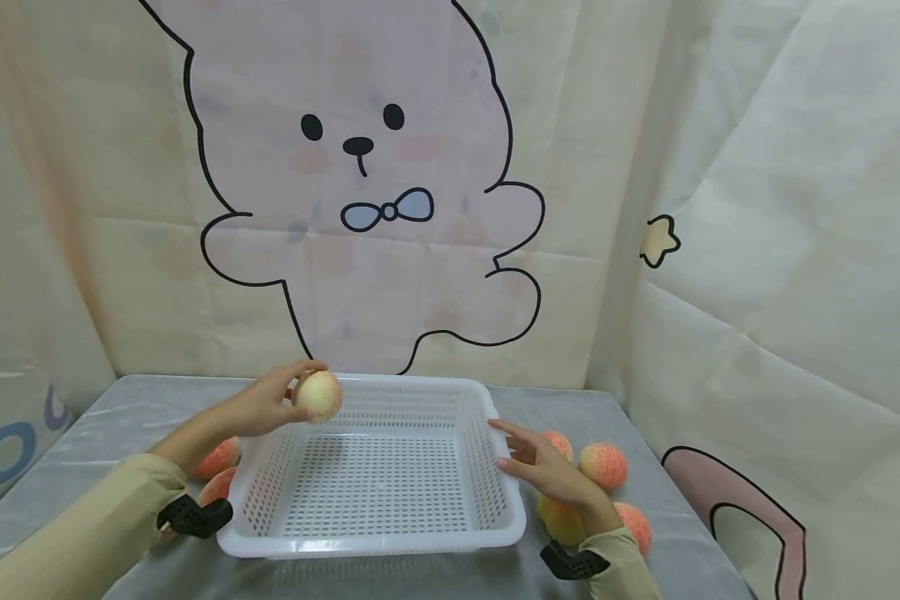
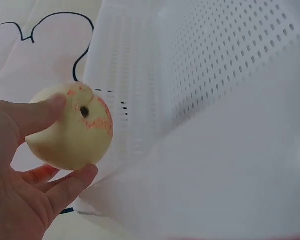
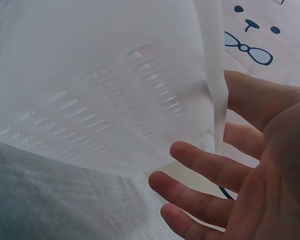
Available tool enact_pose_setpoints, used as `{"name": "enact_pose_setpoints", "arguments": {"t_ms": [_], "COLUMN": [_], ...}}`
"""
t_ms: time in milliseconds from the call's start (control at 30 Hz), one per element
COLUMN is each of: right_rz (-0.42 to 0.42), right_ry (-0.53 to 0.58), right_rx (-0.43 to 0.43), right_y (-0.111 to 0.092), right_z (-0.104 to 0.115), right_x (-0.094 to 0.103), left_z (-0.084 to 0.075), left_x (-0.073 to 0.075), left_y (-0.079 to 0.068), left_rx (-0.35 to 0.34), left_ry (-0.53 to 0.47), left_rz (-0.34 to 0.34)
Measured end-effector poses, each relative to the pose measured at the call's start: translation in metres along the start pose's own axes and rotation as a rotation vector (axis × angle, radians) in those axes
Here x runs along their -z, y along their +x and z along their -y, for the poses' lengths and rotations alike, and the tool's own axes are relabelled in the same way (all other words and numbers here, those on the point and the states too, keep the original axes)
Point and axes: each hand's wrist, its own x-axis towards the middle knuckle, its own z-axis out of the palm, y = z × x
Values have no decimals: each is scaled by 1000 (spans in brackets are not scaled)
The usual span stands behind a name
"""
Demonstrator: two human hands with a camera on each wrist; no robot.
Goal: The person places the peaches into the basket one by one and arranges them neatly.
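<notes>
In the head view my left hand (image 1: 266,404) holds a peach (image 1: 321,395) over the back left corner of a white plastic basket (image 1: 371,546). Thumb and fingers grip the peach (image 2: 72,142) from its sides in the left wrist view, and the dimple at one end shows. My right hand (image 1: 542,465) is at the basket's right rim. Seen from the right wrist, its thumb and index fingertips meet the rim of the basket (image 3: 218,95), while the other fingers (image 3: 205,165) extend loosely beside the outer wall.
Beyond the basket's right side lie several peaches (image 1: 603,467), partly behind my right arm. More peaches (image 1: 217,458) sit at the left, partly covered by my left forearm. A grey cloth covers the table (image 1: 667,533). Printed curtains (image 1: 390,275) hang behind and at the sides.
</notes>
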Motion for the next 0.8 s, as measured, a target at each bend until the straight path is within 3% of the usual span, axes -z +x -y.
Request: {"name": "enact_pose_setpoints", "arguments": {"t_ms": [100,467,800], "right_rz": [3,1,-8], "right_ry": [4,-23,-19], "right_rx": [2,7,-22], "right_y": [2,2,1], "right_z": [0,-2,-1], "right_x": [0,0,-1], "left_z": [-1,-17,-12], "left_x": [1,-1,-10], "left_y": [5,27,35], "left_rx": [23,74,151], "left_ry": [-18,81,223], "left_rz": [54,154,229]}}
